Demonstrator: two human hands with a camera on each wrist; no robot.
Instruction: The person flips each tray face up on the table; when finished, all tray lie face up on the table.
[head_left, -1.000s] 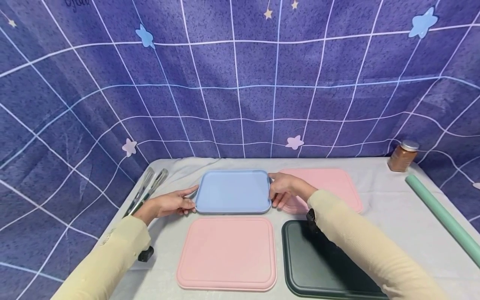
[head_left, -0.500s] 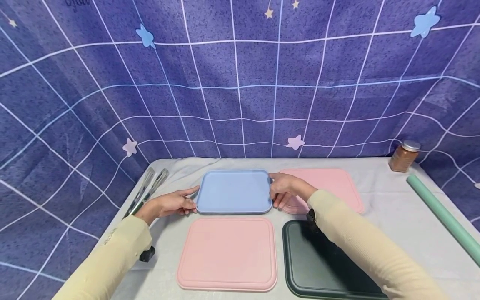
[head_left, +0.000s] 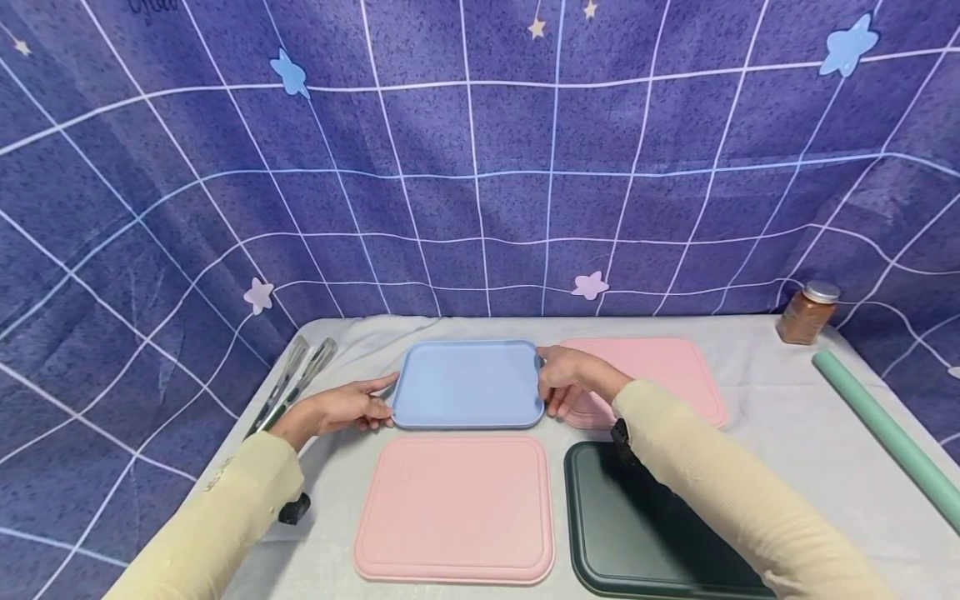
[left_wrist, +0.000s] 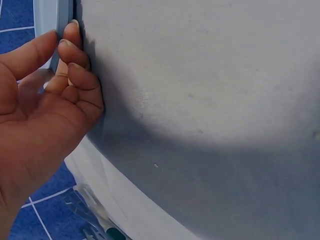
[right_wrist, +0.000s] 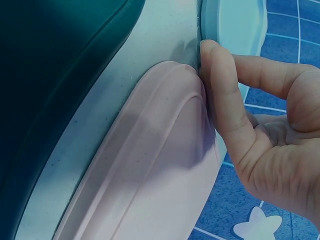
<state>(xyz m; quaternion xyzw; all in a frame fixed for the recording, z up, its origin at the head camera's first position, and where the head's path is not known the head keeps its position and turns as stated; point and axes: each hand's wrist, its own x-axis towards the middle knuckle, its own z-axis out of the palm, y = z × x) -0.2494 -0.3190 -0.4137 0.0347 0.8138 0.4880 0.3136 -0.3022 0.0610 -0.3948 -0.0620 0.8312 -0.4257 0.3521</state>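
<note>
A light blue rectangular tray (head_left: 468, 383) lies flat at the back middle of the white-covered table. My left hand (head_left: 337, 410) holds its left edge, thumb at the rim; in the left wrist view that hand (left_wrist: 55, 85) has its fingers curled beside the tray's edge (left_wrist: 64, 20). On the opposite side my right hand (head_left: 570, 377) grips the right edge. The right wrist view shows that hand's fingers (right_wrist: 222, 80) against the blue rim (right_wrist: 210, 20). The right hand partly covers a pink board (head_left: 652, 367); its underside grip is hidden.
A second pink board (head_left: 456, 508) lies in front of the tray, with a dark green one (head_left: 637, 517) to its right, under my right forearm. Metal tongs (head_left: 300, 379) lie at the left edge. A lidded jar (head_left: 806, 312) and a green roll (head_left: 885, 433) are at right.
</note>
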